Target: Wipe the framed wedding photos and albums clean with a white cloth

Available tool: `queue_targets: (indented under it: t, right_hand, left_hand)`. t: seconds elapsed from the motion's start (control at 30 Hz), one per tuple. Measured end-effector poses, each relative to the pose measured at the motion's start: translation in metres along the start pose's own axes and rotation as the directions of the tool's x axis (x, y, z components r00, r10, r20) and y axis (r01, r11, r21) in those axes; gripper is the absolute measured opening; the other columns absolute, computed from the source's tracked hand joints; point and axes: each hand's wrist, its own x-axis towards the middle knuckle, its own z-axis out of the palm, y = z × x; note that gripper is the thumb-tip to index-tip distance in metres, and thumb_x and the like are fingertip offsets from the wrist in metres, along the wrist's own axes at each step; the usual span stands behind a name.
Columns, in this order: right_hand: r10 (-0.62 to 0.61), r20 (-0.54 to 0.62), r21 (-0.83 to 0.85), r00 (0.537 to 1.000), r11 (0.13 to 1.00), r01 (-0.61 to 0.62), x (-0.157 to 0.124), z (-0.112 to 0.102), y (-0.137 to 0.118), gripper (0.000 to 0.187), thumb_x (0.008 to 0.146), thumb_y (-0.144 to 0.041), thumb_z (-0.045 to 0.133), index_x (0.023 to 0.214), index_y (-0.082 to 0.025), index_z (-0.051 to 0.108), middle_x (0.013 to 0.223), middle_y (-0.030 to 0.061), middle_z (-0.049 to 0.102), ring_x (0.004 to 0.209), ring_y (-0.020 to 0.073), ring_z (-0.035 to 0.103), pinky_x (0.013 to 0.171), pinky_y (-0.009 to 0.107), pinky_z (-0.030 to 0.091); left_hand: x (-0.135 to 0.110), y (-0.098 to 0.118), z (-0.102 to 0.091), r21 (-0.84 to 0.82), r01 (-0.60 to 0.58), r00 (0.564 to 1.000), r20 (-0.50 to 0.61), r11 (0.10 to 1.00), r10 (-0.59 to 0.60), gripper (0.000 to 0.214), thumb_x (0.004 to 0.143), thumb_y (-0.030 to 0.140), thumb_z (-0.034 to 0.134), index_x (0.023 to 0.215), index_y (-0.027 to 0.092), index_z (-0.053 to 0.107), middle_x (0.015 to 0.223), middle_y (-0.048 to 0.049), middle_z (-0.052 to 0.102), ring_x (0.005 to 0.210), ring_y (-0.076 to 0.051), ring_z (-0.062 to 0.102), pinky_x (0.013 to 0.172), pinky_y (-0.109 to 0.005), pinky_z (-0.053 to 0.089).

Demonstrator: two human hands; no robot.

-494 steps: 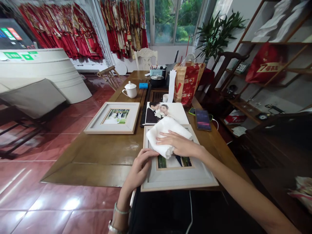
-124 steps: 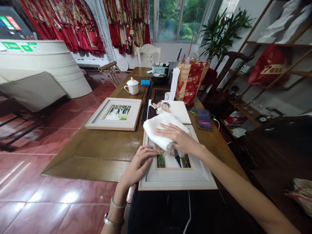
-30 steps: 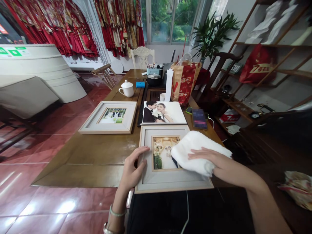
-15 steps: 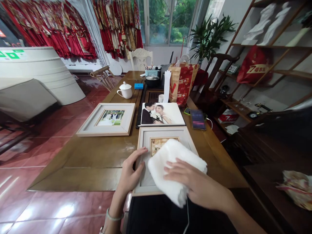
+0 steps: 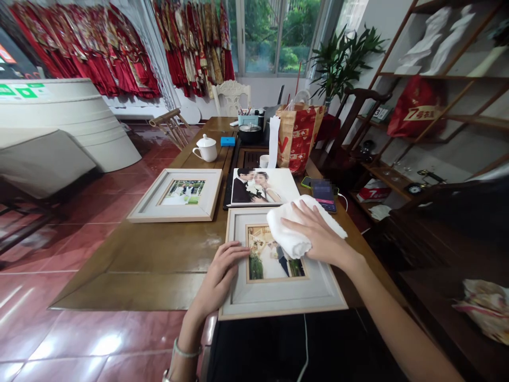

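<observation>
A light wood picture frame [image 5: 336, 297] with a pale mat lies flat at the table's near edge, a wedding photo [image 5: 264, 260] at its centre. My left hand [image 5: 225, 273] rests over the frame's left side, fingers stretched out flat on the mat. In my right hand [image 5: 316, 228] is a folded white cloth [image 5: 288, 233], pressed down at the frame's upper right. The cloth covers that corner and part of the photo. Just beyond lies a frameless couple's photo panel [image 5: 284, 185]. A second framed photo [image 5: 214, 207] lies to the left.
Past the panel stand a paper bag [image 5: 300, 138], a white lidded mug [image 5: 207, 149], a small blue box [image 5: 228, 141] and a black bowl [image 5: 249, 133]. A phone [image 5: 323, 193] with a white cable lies at the right edge. A shelf unit [image 5: 457, 77] rises on the right.
My right hand has slid the cloth away from me and to the right, uncovering more of the photo and mat. My left hand's fingers have shifted slightly farther onto the mat.
</observation>
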Motion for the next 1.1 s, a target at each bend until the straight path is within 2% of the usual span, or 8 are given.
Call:
queue_targets:
  t: [0.07, 0.17, 0.47, 0.57, 0.7, 0.9, 0.97, 1.1]
  right_hand:
    - [-0.066, 0.015, -0.017, 0.998, 0.998, 0.067, 0.008, 0.009, -0.001, 0.078, 0.071, -0.010, 0.054, 0.146, -0.028, 0.038, 0.160, 0.0072, 0.010, 0.147, 0.0299, -0.002, 0.115, 0.061, 0.000]
    - [-0.093, 0.080, -0.006, 0.992, 0.996, 0.094, 0.001, 0.017, -0.014, 0.085, 0.069, -0.008, 0.052, 0.148, -0.030, 0.031, 0.160, 0.0063, 0.012, 0.147, 0.0269, 0.000, 0.114, 0.061, -0.006]
    - [-0.289, 0.276, 0.264, 0.917, 0.940, 0.217, -0.061, 0.011, -0.070, 0.105, 0.052, -0.002, 0.045, 0.149, -0.035, 0.025, 0.160, -0.0039, 0.013, 0.148, 0.0212, 0.003, 0.118, 0.055, 0.000]
    - [-0.220, 0.227, 0.177, 0.949, 0.967, 0.182, -0.058, 0.017, -0.062, 0.100, 0.055, 0.001, 0.043, 0.149, -0.031, 0.029, 0.159, -0.0035, 0.021, 0.148, 0.0189, 0.004, 0.119, 0.051, 0.004]
    - [-0.030, 0.045, -0.020, 0.999, 0.999, 0.031, -0.036, 0.022, -0.028, 0.092, 0.061, 0.006, 0.040, 0.147, -0.025, 0.034, 0.156, 0.0010, 0.031, 0.147, 0.0211, 0.010, 0.119, 0.054, 0.007]
    - [0.242, -0.153, -0.048, 0.958, 0.967, -0.252, 0.000, 0.014, 0.013, 0.079, 0.072, 0.001, 0.041, 0.147, -0.020, 0.035, 0.154, 0.0074, 0.035, 0.145, 0.0308, 0.018, 0.114, 0.059, 0.022]
    - [0.218, -0.119, -0.066, 0.969, 0.972, -0.227, 0.004, 0.015, 0.008, 0.079, 0.070, 0.002, 0.043, 0.146, -0.018, 0.037, 0.154, 0.0092, 0.033, 0.145, 0.0325, 0.016, 0.115, 0.059, 0.020]
    - [0.025, 0.030, -0.046, 0.999, 0.999, -0.024, -0.011, 0.021, -0.026, 0.090, 0.061, 0.005, 0.043, 0.147, -0.021, 0.035, 0.157, 0.0050, 0.028, 0.147, 0.0264, 0.010, 0.118, 0.056, 0.008]
  left_hand:
    - [0.000, 0.000, 0.000, -0.004, -0.002, 1.000, 0.000, 1.000, 0.002, 0.035, 0.095, 0.016, 0.040, 0.119, 0.026, 0.063, 0.127, -0.0048, 0.062, 0.130, -0.024, 0.039, 0.111, -0.049, 0.032]
    - [0.000, -0.001, 0.000, -0.001, 0.002, 1.000, -0.005, 1.000, -0.002, 0.035, 0.095, 0.016, 0.040, 0.121, 0.026, 0.062, 0.126, -0.0056, 0.061, 0.129, -0.024, 0.039, 0.111, -0.049, 0.032]
    - [0.001, 0.002, 0.001, 0.005, 0.003, 1.000, -0.016, 1.000, -0.003, 0.036, 0.095, 0.015, 0.039, 0.120, 0.025, 0.062, 0.125, -0.0055, 0.062, 0.129, -0.023, 0.039, 0.112, -0.048, 0.031]
    - [0.001, 0.002, 0.000, 0.002, 0.003, 1.000, -0.012, 1.000, -0.003, 0.037, 0.093, 0.014, 0.040, 0.120, 0.025, 0.062, 0.125, -0.0059, 0.062, 0.129, -0.024, 0.040, 0.111, -0.049, 0.032]
    - [0.000, 0.000, 0.000, -0.017, 0.016, 1.000, -0.017, 1.000, -0.016, 0.038, 0.092, 0.013, 0.040, 0.120, 0.024, 0.063, 0.124, -0.0069, 0.063, 0.129, -0.026, 0.040, 0.111, -0.051, 0.032]
    - [0.000, 0.001, 0.000, -0.042, 0.015, 0.999, -0.042, 0.999, -0.017, 0.037, 0.091, 0.014, 0.042, 0.119, 0.025, 0.064, 0.122, -0.0074, 0.064, 0.128, -0.026, 0.042, 0.110, -0.053, 0.033]
    - [0.000, 0.002, 0.000, -0.041, 0.019, 0.999, -0.040, 0.999, -0.021, 0.037, 0.092, 0.014, 0.042, 0.118, 0.025, 0.065, 0.122, -0.0074, 0.064, 0.128, -0.026, 0.042, 0.109, -0.053, 0.033]
    - [0.000, 0.003, 0.000, -0.030, 0.041, 0.998, -0.047, 0.999, -0.043, 0.035, 0.093, 0.016, 0.042, 0.119, 0.024, 0.064, 0.123, -0.0078, 0.063, 0.129, -0.026, 0.041, 0.110, -0.052, 0.033]
